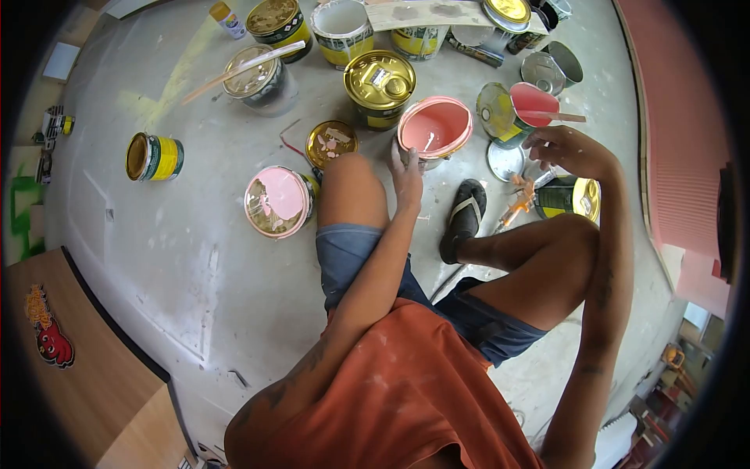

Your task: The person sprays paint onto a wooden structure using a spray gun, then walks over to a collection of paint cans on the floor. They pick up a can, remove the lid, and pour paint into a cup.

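Note:
My left hand [406, 173] holds the near left side of an open paint can [435, 125], its fingers against the outer wall. Pink paint coats the inside of this can. Out to the right is my right hand [570, 151], its fingers loosely bent and apart with nothing seen in them. Close by it stands a second can with pink inside [506, 117], and a flat stirring stick [558, 116] lies across its mouth. A round silver lid [506, 160] and an orange spray gun [519, 195] are below the right hand.
A gold-lidded can [380, 82] stands behind the held can. A pink-smeared can [277, 202] and a gold lid [331, 143] are left of my knee. Further left is a small tin [155, 157]. Several cans line the back, one bearing a stick [242, 72].

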{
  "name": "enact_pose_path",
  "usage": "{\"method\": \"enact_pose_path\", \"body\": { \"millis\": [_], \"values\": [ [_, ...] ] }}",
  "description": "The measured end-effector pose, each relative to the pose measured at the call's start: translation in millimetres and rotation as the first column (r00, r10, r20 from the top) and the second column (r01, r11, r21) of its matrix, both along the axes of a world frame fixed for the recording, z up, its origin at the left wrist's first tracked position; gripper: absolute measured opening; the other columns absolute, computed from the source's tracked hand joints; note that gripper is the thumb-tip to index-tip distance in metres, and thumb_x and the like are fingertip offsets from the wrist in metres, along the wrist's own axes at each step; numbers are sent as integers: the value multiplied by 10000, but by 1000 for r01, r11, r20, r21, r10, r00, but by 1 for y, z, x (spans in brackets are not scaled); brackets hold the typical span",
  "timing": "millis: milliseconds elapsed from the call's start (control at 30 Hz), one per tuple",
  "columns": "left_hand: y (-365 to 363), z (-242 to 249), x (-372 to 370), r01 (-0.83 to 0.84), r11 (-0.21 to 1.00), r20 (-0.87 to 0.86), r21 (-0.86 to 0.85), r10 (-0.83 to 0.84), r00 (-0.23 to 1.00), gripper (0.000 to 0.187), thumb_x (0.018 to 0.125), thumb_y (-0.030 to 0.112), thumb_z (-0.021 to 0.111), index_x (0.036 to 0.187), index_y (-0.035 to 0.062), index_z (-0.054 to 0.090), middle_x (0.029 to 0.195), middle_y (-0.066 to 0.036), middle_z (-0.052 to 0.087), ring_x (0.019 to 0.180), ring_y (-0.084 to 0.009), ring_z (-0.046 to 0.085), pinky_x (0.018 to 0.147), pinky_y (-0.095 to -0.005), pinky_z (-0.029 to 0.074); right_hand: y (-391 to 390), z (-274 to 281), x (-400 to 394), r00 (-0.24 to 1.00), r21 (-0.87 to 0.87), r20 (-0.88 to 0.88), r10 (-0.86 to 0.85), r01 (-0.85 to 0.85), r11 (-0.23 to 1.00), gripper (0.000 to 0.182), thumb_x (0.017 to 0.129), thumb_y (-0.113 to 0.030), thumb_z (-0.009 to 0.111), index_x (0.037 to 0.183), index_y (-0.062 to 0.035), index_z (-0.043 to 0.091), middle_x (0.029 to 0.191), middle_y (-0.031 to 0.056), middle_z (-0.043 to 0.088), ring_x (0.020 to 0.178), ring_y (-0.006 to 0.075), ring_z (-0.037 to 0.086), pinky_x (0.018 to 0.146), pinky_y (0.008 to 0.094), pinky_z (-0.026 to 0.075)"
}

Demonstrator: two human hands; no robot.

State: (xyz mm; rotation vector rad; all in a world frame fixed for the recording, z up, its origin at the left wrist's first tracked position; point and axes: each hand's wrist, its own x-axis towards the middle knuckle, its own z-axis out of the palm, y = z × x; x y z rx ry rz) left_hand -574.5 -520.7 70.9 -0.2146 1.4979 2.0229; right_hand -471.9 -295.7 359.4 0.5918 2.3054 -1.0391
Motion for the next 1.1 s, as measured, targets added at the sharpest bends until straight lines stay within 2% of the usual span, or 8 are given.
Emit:
{"method": "enact_pose_path", "body": {
  "millis": [467,567,700,833,933,967,1033,1100],
  "values": [
    [-2,10,-1,-80,991,-126,-105,67,990,508,1039,274,547,1485,49,454,1296,-82,580,840,-104,571,680,-249,494,-4,0,-2,998,7,58,-17,16,1000,284,988,-132,551,1211,23,634,1002,109,684,872,189,683,823,337,538],
    [-1,7,-3,-146,985,-74,-87,139,987,419,1037,233,553,1401,25,536,1209,-78,626,793,-94,563,677,-243,491,-3,-3,-1,1000,-49,12,-22,23,999,248,1006,-153,593,1182,18,629,946,85,656,833,161,649,780,318,530],
    [-20,20,-44,-299,940,-619,-162,139,773,228,1012,150,587,1195,22,631,1001,-20,658,717,-73,535,648,-229,468,-4,-6,0,998,-66,-58,5,-9,998,243,996,-164,607,1168,6,634,937,70,666,820,153,647,769,316,531],
    [-64,85,-134,-124,948,-445,-293,-21,895,222,936,233,673,1037,37,699,889,-23,695,694,-97,567,650,-259,472,-26,11,-4,1000,-3,-23,1,-1,1000,266,982,-169,620,1174,14,640,991,109,701,875,188,683,789,334,538],
    [-76,29,-227,2,599,-348,-801,-468,812,354,900,329,670,1103,44,727,1057,-132,752,942,-331,723,828,-436,546,-44,21,-5,997,96,-28,73,-70,993,270,977,-120,576,1210,-6,651,1045,147,719,904,259,695,851,366,544],
    [-74,1,-246,2,595,-346,-804,-471,811,354,900,329,670,1103,44,727,1057,-132,752,942,-331,723,828,-436,546,-50,26,-6,997,88,-23,73,-71,994,266,974,-126,593,1204,-8,657,1046,153,721,910,268,696,850,369,545],
    [-68,-44,-270,96,41,39,-995,-706,707,323,930,274,607,1170,90,722,1188,-144,712,1096,-343,685,909,-457,541,-57,31,-5,997,80,-22,70,-68,994,263,971,-132,609,1198,-9,662,1046,159,722,915,277,697,848,371,545],
    [-74,-54,-263,66,-49,80,-997,-760,644,319,946,238,574,1201,101,708,1252,-145,681,1153,-335,658,945,-454,531,-60,30,-2,995,85,0,101,-101,991,263,968,-138,628,1192,-6,664,1041,166,716,926,276,700,844,381,548]
  ]
}}
